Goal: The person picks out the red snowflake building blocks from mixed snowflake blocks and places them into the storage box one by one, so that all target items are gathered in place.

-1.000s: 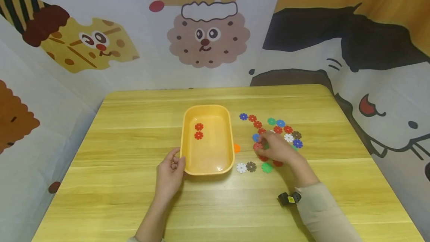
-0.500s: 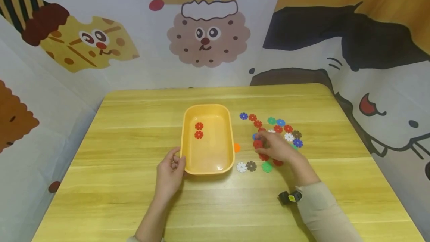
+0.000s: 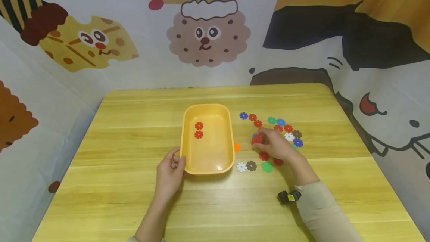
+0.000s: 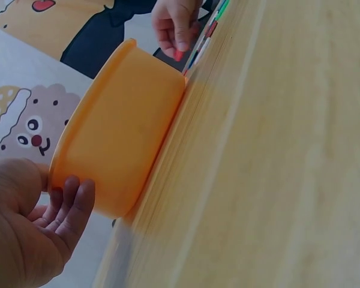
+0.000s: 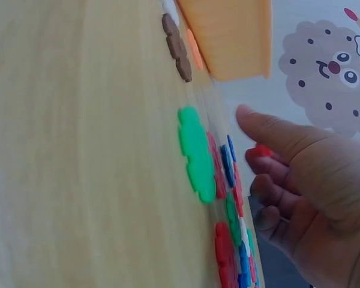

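Right wrist view shows fingers (image 5: 270,174) pinching a red disc (image 5: 261,151); head view blurs it.

Bright, even light fills the room from overhead, and the shadows under both hands are soft and short. A pale sheen sits on the tray (image 3: 188,152) floor just beyond the left hand's (image 3: 169,174) fingers. The head view is sharp, bowed a little at its edges. Both wrist views smear the table (image 4: 288,150) (streaked, tilted) beside the fingers.
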`<move>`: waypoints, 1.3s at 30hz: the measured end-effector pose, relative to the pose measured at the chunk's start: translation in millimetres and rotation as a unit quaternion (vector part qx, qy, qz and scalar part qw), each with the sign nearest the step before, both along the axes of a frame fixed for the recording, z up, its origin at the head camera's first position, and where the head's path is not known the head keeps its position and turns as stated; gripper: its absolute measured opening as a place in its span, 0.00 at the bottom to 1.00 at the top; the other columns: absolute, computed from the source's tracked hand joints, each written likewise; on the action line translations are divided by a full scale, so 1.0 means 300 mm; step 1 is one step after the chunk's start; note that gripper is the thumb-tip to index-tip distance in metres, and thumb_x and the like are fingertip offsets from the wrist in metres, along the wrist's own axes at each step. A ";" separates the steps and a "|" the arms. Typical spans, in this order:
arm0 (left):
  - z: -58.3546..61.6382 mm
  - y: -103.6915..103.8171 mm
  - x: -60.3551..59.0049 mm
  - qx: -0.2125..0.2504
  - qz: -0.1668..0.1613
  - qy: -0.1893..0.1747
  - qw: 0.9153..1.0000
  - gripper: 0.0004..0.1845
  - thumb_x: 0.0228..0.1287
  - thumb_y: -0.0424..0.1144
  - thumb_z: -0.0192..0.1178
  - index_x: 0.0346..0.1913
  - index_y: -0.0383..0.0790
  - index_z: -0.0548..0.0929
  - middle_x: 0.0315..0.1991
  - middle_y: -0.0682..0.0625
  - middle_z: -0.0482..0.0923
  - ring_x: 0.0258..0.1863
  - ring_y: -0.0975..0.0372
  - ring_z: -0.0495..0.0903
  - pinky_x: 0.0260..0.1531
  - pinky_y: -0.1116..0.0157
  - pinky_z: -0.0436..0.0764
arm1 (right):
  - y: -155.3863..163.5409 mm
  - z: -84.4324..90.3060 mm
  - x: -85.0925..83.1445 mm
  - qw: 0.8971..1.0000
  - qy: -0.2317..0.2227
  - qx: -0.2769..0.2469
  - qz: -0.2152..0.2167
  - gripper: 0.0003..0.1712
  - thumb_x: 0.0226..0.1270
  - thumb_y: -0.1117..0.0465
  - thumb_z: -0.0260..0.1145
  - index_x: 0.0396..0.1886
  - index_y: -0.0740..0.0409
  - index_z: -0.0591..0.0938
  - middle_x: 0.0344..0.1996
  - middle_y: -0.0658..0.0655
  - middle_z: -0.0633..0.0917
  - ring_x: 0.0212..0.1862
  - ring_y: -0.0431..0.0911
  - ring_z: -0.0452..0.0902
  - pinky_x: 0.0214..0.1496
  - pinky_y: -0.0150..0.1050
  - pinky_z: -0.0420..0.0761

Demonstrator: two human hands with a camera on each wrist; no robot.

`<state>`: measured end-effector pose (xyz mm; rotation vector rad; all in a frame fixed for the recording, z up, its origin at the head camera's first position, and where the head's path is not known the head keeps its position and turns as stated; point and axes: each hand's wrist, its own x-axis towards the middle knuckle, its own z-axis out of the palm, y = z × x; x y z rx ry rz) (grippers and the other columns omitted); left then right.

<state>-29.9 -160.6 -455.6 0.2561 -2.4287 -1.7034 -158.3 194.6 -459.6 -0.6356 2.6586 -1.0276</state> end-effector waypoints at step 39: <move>-0.005 0.000 0.007 0.018 -0.003 -0.017 1.000 0.22 0.73 0.31 0.59 0.67 0.32 0.73 0.31 0.43 0.78 0.22 0.58 0.83 0.23 0.64 0.89 | -0.255 0.130 0.009 0.986 0.094 -0.141 0.007 0.19 0.61 0.57 0.78 0.49 0.59 0.84 0.22 0.50 0.76 0.25 0.45 0.69 0.21 0.30 0.71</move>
